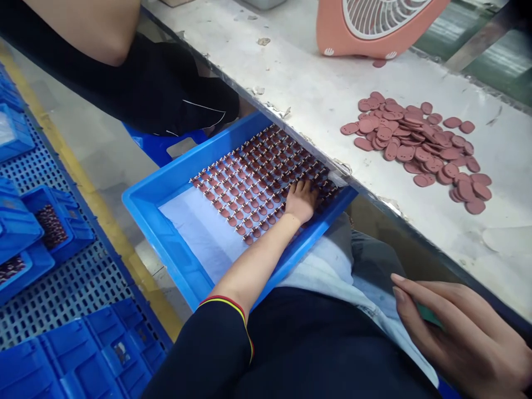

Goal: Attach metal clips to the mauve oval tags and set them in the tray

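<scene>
Gray and worn, the table holds a loose pile of brown ovals and a pink fan. A blue tray sits on the person's lap, tucked under the table edge, likely so it stays close. Small brown parts stand in neat rows inside it on a white sheet, which keeps them easy to reach one by one. The left hand rests on the near rows, fingers bent down and close together; I cannot tell if they pinch a part. The right hand waits by the table edge, fingers long and together over a green thing it seems to hold. Another person's arm is off to the left, above blue bins
</scene>
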A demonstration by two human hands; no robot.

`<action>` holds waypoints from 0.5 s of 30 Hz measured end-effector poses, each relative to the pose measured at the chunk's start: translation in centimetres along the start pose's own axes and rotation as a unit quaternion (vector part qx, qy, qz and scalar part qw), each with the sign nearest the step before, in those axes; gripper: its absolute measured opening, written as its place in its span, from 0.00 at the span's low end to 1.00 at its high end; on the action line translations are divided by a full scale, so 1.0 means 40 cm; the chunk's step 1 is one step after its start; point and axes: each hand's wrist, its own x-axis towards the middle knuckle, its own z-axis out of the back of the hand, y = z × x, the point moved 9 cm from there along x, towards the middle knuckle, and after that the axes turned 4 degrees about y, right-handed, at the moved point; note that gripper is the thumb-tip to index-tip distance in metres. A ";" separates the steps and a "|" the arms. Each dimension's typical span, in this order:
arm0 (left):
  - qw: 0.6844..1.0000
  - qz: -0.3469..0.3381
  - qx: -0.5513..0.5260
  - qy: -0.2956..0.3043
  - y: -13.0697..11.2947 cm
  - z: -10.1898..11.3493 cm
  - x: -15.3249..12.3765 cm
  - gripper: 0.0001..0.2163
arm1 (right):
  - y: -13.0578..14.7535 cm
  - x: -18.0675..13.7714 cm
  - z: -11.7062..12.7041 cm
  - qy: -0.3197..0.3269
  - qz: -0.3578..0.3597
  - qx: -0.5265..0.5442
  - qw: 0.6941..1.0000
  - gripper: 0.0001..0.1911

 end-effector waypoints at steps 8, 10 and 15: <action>1.000 0.017 -0.017 -0.018 -0.009 0.001 0.024 0.18 | 0.020 0.014 -0.002 0.010 0.041 -0.005 0.999 0.18; 0.999 0.019 -0.023 -0.018 -0.014 -0.003 0.043 0.19 | 0.024 0.019 -0.003 0.011 0.041 -0.011 0.999 0.17; 0.999 0.017 -0.037 -0.005 -0.024 -0.025 0.073 0.18 | 0.040 0.026 -0.015 0.040 0.055 -0.042 0.997 0.10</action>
